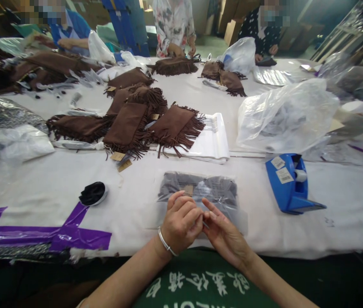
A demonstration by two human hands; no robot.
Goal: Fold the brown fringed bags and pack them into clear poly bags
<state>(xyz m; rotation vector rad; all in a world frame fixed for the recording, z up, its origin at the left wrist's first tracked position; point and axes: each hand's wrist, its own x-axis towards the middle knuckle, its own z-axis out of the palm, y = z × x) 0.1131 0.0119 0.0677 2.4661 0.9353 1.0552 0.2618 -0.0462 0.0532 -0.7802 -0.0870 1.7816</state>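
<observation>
In front of me a dark grey folded item in a clear plastic bag (226, 192) lies flat on the white-covered table. Above its near edge, my left hand (183, 222), with a bracelet on the wrist, has its fingers curled and pinched closed. My right hand (224, 237) meets it fingertip to fingertip, thumb and finger pinched while its other fingers are partly extended. Anything between the fingertips is too small to name. A tan tag (187, 190) shows through the bag, just beyond my left fingers.
To the right stands a blue tape dispenser (280, 184). A small round container of black pieces (93, 193) sits left, near purple tape (40, 235). Brown fringed pouches (126, 124) and a white plastic stack (213, 141) lie farther back. Several people work across the table.
</observation>
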